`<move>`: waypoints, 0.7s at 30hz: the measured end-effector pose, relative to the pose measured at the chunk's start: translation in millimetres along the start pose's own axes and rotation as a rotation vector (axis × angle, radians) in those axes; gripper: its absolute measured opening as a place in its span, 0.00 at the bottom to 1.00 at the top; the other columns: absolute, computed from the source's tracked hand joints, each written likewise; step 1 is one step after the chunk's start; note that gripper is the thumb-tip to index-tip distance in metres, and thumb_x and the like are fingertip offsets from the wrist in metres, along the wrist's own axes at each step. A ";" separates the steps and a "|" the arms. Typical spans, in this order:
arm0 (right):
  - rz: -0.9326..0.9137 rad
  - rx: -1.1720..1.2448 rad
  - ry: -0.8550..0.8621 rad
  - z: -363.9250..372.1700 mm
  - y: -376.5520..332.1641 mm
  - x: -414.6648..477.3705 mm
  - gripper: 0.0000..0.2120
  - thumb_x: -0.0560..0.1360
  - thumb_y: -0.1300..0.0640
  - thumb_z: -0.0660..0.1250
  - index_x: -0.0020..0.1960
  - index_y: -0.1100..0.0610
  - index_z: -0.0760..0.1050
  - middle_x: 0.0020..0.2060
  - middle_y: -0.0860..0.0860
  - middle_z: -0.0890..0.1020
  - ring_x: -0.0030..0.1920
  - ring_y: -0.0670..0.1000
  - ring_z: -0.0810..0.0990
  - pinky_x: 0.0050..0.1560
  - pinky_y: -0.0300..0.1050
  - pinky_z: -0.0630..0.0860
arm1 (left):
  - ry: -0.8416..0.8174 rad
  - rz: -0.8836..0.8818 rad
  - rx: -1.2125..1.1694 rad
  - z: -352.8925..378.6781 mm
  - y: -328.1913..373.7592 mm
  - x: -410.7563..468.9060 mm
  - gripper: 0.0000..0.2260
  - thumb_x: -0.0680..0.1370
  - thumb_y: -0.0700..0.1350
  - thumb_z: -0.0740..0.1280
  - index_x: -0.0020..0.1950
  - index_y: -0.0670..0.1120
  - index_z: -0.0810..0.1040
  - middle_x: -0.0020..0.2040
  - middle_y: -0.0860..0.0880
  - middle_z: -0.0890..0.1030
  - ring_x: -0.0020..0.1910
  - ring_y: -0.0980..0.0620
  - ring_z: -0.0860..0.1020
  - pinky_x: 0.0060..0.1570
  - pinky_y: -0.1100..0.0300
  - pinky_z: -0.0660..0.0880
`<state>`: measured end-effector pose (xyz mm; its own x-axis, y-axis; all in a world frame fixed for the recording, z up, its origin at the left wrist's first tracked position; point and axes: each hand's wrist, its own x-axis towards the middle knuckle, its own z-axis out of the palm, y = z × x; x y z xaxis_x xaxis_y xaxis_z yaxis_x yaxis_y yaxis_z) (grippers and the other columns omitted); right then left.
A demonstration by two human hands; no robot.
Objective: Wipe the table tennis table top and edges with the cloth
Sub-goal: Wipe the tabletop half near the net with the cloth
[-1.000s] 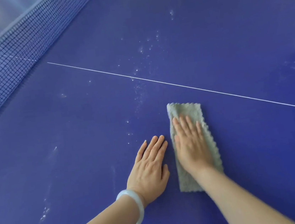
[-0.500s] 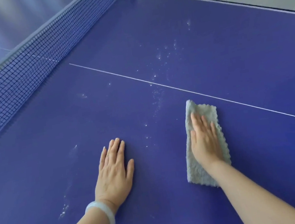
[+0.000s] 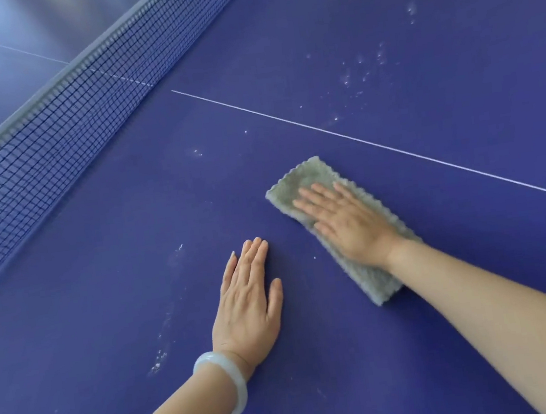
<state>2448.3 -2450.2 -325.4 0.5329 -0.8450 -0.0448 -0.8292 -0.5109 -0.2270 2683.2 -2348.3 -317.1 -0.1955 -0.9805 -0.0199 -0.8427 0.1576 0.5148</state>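
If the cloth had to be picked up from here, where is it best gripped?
Probably the far short end of the cloth, pinched from above: it lies flat as a long strip, and that end is bare beyond the right hand pressing its middle.

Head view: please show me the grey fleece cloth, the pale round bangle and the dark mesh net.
Grey fleece cloth (image 3: 309,175): head view, its bare far end.
Pale round bangle (image 3: 240,383): head view, the band's outer side.
Dark mesh net (image 3: 50,138): head view, middle of the mesh.

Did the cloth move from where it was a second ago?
Yes. The cloth, pressed flat under the right hand, has slid left along the white line, toward the net.
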 end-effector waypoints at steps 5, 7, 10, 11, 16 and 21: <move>0.654 -0.019 0.075 -23.6 49.3 7.8 0.25 0.86 0.52 0.46 0.82 0.51 0.48 0.82 0.50 0.48 0.81 0.53 0.45 0.79 0.55 0.40 | -0.002 -0.003 0.000 0.1 1.0 -0.6 0.29 0.81 0.56 0.45 0.81 0.48 0.54 0.80 0.55 0.54 0.78 0.63 0.44 0.77 0.61 0.40; 0.550 -0.037 0.082 -9.7 1.4 10.1 0.25 0.86 0.53 0.45 0.82 0.50 0.47 0.82 0.51 0.48 0.81 0.55 0.45 0.79 0.56 0.40 | -0.009 0.004 0.001 -1.0 1.8 -1.2 0.29 0.80 0.55 0.44 0.81 0.47 0.54 0.80 0.54 0.54 0.79 0.62 0.45 0.77 0.60 0.40; 0.120 -0.092 0.024 22.5 -76.0 -37.1 0.26 0.83 0.52 0.46 0.81 0.51 0.53 0.81 0.51 0.54 0.81 0.56 0.50 0.80 0.58 0.43 | -0.011 0.007 -0.010 -2.0 2.2 -1.8 0.28 0.81 0.54 0.46 0.81 0.46 0.55 0.80 0.53 0.55 0.79 0.61 0.47 0.78 0.59 0.42; 0.045 -0.083 -0.002 22.6 -82.2 -55.5 0.26 0.83 0.51 0.47 0.81 0.51 0.55 0.80 0.50 0.56 0.81 0.54 0.52 0.80 0.57 0.46 | -0.009 0.008 -0.011 -1.8 2.0 -1.6 0.28 0.81 0.53 0.47 0.81 0.46 0.55 0.80 0.53 0.56 0.79 0.61 0.47 0.78 0.58 0.42; 0.514 -0.127 0.046 -6.8 16.0 -76.2 0.25 0.84 0.50 0.42 0.80 0.49 0.47 0.81 0.51 0.52 0.81 0.54 0.50 0.79 0.54 0.43 | -0.009 0.012 0.044 -0.7 1.3 -0.9 0.30 0.80 0.55 0.44 0.80 0.45 0.57 0.80 0.52 0.55 0.79 0.60 0.46 0.77 0.60 0.39; 0.752 -0.050 0.181 14.7 -57.3 -51.7 0.26 0.85 0.51 0.47 0.82 0.53 0.50 0.81 0.54 0.51 0.81 0.58 0.48 0.79 0.61 0.45 | -0.015 0.029 0.129 -0.6 3.2 -0.1 0.32 0.78 0.55 0.42 0.80 0.43 0.58 0.80 0.49 0.56 0.80 0.54 0.48 0.77 0.59 0.36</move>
<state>2470.8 -2375.0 -324.4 -0.2083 -0.9780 -0.0092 -0.9660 0.2072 -0.1544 2680.8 -2347.7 -315.0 -0.2272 -0.9736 -0.0204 -0.8941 0.2003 0.4006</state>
